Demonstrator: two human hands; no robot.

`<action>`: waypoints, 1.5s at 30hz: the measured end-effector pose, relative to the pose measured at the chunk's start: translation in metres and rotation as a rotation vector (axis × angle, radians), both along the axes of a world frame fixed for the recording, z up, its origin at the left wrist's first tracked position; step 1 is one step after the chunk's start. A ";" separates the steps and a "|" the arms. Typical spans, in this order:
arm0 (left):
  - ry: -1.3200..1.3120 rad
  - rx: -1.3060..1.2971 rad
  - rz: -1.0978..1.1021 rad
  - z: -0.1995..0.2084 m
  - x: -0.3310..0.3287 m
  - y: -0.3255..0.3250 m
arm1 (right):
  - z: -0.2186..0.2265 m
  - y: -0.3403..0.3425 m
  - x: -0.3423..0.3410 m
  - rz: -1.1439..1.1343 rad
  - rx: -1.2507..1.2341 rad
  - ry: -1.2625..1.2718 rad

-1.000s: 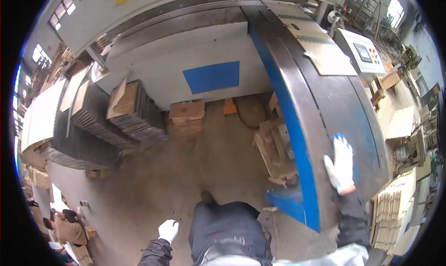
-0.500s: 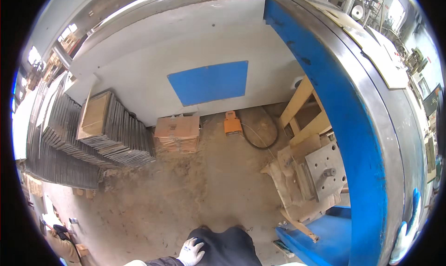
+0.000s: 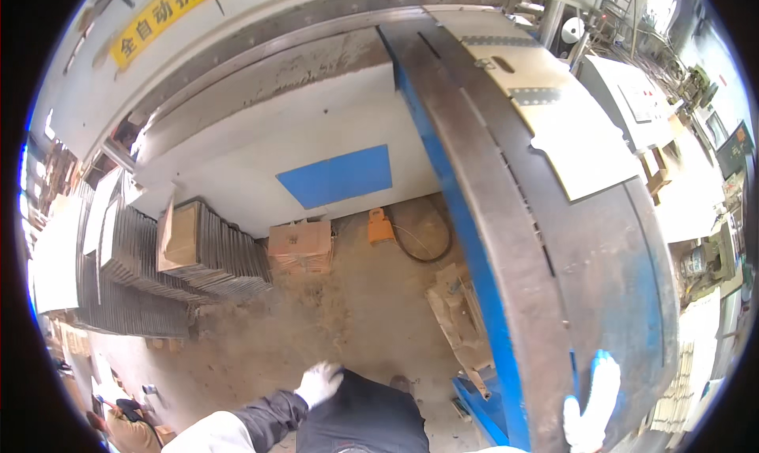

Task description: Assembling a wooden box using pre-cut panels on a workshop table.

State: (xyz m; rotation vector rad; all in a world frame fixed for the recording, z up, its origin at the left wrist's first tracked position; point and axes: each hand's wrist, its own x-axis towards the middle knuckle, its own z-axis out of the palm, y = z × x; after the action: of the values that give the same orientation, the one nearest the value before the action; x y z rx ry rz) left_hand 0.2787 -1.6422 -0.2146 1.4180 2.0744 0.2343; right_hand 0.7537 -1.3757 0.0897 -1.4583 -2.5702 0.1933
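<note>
My left hand [image 3: 319, 383], in a white glove, is slightly blurred beside my dark-clothed leg [image 3: 364, 413]. Its fingers point down over the leg, loosely apart, and nothing shows in them. At the lower right my right hand [image 3: 594, 405], gloved in white with blue on a fingertip, is spread open over the worn steel worktable [image 3: 585, 295]. No object is in it. Farther along that table lie flat pale boards [image 3: 581, 149], with a slot and dark perforated strips in the far part.
Stacks of grey-edged sheets [image 3: 217, 243] stand on the left. A low pile of brown cardboard [image 3: 300, 239] and an orange foot pedal [image 3: 380, 225] with a looped cable sit by the white machine panel [image 3: 237, 168]. Another person [image 3: 130, 428] is at the lower left.
My view has turned right and up, bringing more tabletop and boards into sight. My right hand shows farther in over the table; my left hand has lifted slightly beside my leg.
</note>
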 end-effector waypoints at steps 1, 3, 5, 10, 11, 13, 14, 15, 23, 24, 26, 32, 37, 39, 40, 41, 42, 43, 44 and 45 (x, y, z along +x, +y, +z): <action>0.014 0.127 0.008 0.029 -0.010 0.038 | 0.003 0.004 -0.004 0.020 0.033 -0.023; 0.108 0.507 -0.100 0.080 -0.036 0.118 | 0.000 0.007 0.000 -0.039 -0.015 -0.029; 0.093 0.752 -0.073 0.134 -0.056 0.205 | -0.005 0.022 -0.007 -0.094 -0.072 -0.031; -0.074 1.051 -0.106 0.264 -0.057 0.416 | -0.028 0.147 -0.056 -0.370 -0.035 0.505; -0.115 1.077 -0.111 0.276 -0.055 0.456 | -0.036 0.173 -0.055 -0.372 0.029 0.421; -0.053 1.162 -0.184 0.270 -0.070 0.536 | -0.045 0.221 -0.068 -0.437 0.083 0.298; -0.072 1.136 -0.187 0.269 -0.076 0.570 | -0.046 0.234 -0.070 -0.439 0.075 0.292; -0.104 1.107 -0.198 0.266 -0.079 0.605 | -0.048 0.242 -0.069 -0.485 0.095 0.248; 0.101 0.763 -0.228 0.264 -0.118 0.761 | -0.037 0.271 -0.090 -0.499 0.008 0.155; 0.077 0.748 -0.221 0.257 -0.114 0.773 | -0.033 0.270 -0.095 -0.517 -0.003 0.156; 0.084 0.689 -0.230 0.247 -0.119 0.794 | -0.037 0.273 -0.095 -0.523 -0.007 0.151; 0.101 0.684 -0.249 0.242 -0.104 0.801 | -0.041 0.271 -0.096 -0.597 -0.045 0.287; 0.124 0.842 -0.240 0.228 -0.114 0.795 | -0.048 0.283 -0.099 -0.539 -0.021 0.282; 0.042 0.826 -0.227 0.236 -0.117 0.767 | -0.044 0.289 -0.107 -0.527 -0.023 0.331; 0.019 0.838 -0.209 0.242 -0.111 0.742 | -0.037 0.292 -0.111 -0.540 -0.023 0.326; 0.012 0.792 -0.190 0.245 -0.103 0.712 | -0.030 0.292 -0.112 -0.545 -0.021 0.321; -0.004 0.849 -0.247 0.252 -0.095 0.685 | -0.022 0.290 -0.117 -0.537 -0.018 0.349; -0.019 0.924 -0.305 0.252 -0.085 0.664 | -0.019 0.292 -0.118 -0.528 0.003 0.380; -0.035 0.960 -0.286 0.249 -0.071 0.639 | -0.020 0.290 -0.115 -0.546 -0.002 0.371; 0.029 1.008 -0.258 0.240 -0.056 0.620 | -0.024 0.291 -0.112 -0.530 0.011 0.380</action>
State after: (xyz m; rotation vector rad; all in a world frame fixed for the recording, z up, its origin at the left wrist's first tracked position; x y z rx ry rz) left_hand 0.2224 -1.0221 0.0251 2.2175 1.7995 1.2791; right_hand 0.6417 -1.0845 0.0657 -1.8279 -1.8220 0.3371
